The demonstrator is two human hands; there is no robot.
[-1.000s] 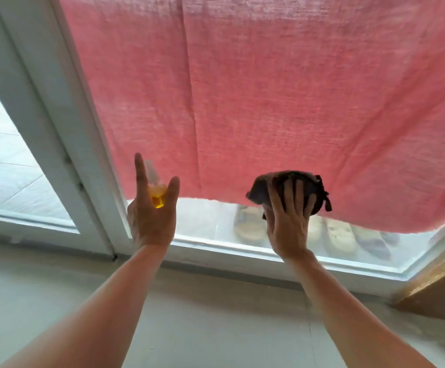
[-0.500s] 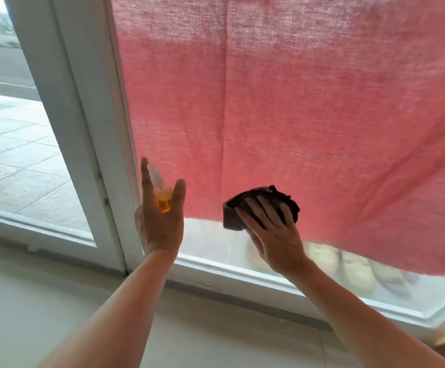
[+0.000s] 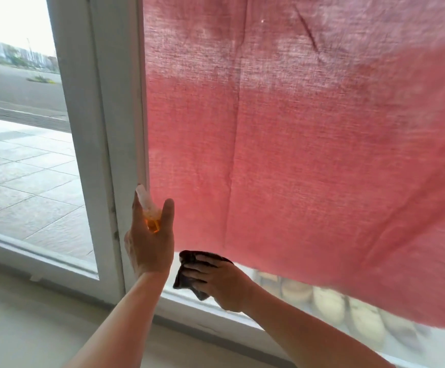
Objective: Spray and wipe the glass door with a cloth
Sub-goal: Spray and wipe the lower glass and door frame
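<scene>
Nearest, two bare forearms reach up from the bottom edge over a pale, smooth floor [image 3: 25,328]. The left hand [image 3: 149,244] is raised with its back to the camera, thumb and fingers wrapped around a small spray bottle [image 3: 149,212] of clear plastic holding amber liquid; its pale nozzle pokes above the fingers, beside the white door frame [image 3: 102,144]. Lower and to the right, the right hand [image 3: 220,281] lies with fingers spread nearly flat, pressing a dark, crumpled cloth [image 3: 187,274] against the glass door [image 3: 248,312] just above its bottom rail. Behind the glass hangs a coarse-woven red curtain [image 3: 309,144], creased and sagging to the right. Under its hem, blurred pale shoes [image 3: 330,306] show. Through the left pane lies grey paving [image 3: 27,179].
</scene>
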